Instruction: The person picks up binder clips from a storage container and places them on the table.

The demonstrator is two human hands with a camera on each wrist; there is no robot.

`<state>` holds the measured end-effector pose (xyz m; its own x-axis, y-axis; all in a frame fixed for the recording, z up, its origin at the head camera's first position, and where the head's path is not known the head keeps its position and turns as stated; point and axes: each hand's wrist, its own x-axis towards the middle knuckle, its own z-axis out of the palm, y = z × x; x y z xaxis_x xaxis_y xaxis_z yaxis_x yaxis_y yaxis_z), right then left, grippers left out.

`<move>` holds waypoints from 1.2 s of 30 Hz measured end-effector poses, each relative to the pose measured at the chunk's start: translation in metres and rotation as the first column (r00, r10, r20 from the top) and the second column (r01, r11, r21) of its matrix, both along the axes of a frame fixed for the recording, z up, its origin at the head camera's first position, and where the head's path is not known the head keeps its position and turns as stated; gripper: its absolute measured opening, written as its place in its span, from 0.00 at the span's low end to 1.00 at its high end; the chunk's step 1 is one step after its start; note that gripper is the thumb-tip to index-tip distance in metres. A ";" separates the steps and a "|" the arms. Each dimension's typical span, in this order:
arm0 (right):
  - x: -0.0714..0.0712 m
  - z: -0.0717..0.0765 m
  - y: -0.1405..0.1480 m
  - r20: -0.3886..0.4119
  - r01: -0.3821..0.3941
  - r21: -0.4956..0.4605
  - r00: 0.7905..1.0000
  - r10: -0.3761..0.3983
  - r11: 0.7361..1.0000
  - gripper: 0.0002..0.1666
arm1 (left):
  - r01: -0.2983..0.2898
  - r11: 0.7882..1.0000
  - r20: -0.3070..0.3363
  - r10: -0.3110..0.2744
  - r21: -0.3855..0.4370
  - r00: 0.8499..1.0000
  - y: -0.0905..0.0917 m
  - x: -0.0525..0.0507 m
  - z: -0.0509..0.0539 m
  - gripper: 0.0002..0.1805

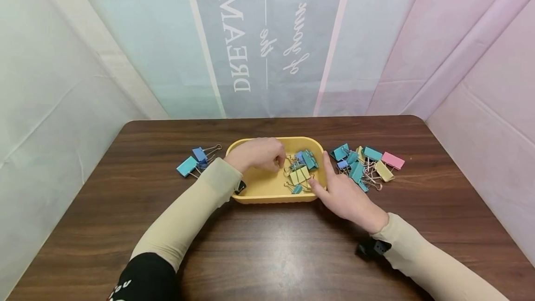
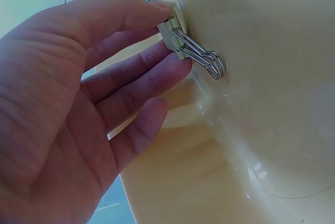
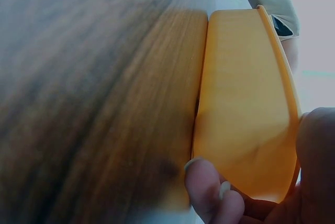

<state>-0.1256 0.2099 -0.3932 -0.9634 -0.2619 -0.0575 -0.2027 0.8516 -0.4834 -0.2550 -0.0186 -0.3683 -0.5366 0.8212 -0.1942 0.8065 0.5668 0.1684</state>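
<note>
Over the left part of a yellow plastic tray (image 1: 273,199), my left hand (image 1: 263,151) pinches a small pale yellow binder clip (image 2: 174,40) between thumb and fingertips. Its silver wire handles point toward the tray's inner surface; in the head view the hand hides this clip. At the tray's right end, my right hand (image 1: 347,195) grips the tray, thumb at the rim and other fingers curled against the outer wall. Several binder clips lie in the tray's right half, among them a yellow clip (image 1: 299,175) and a teal clip (image 1: 310,159).
Right of the tray lies a pile of teal, blue, yellow and pink binder clips, with a pink clip (image 1: 393,160) at its outer side. On the left are a teal clip (image 1: 187,166) and a blue clip (image 1: 199,154). Everything rests on a dark wooden table (image 1: 267,254).
</note>
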 end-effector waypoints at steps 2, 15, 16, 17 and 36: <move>0.000 0.000 0.000 0.006 0.003 -0.003 1.000 -0.003 1.000 0.54 | 0.002 1.000 -0.003 -0.002 -0.003 1.000 0.000 -0.001 0.000 0.09; 0.001 0.000 0.001 -0.011 0.005 0.017 1.000 -0.005 1.000 0.55 | 0.039 0.999 0.024 -0.040 0.031 0.999 0.002 0.001 0.003 0.10; 0.001 0.000 0.001 -0.011 0.004 0.018 1.000 -0.004 1.000 0.55 | 0.044 0.998 0.019 -0.045 0.039 0.999 0.001 0.001 0.005 0.09; 0.000 0.000 0.001 -0.011 0.005 0.018 1.000 -0.004 1.000 0.55 | 0.049 0.998 0.014 -0.050 0.047 0.999 0.000 0.001 0.007 0.08; -0.001 -0.001 0.001 -0.009 -0.016 -0.003 1.000 0.016 1.000 0.54 | -0.023 0.962 -0.025 0.031 0.272 0.999 -0.080 0.013 0.083 0.06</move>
<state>-0.1262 0.2110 -0.3945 -0.9596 -0.2770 -0.0486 -0.2200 0.8470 -0.4840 -0.2420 -0.0983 -0.2855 -0.5612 0.8261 0.0501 0.7983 0.5244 0.2961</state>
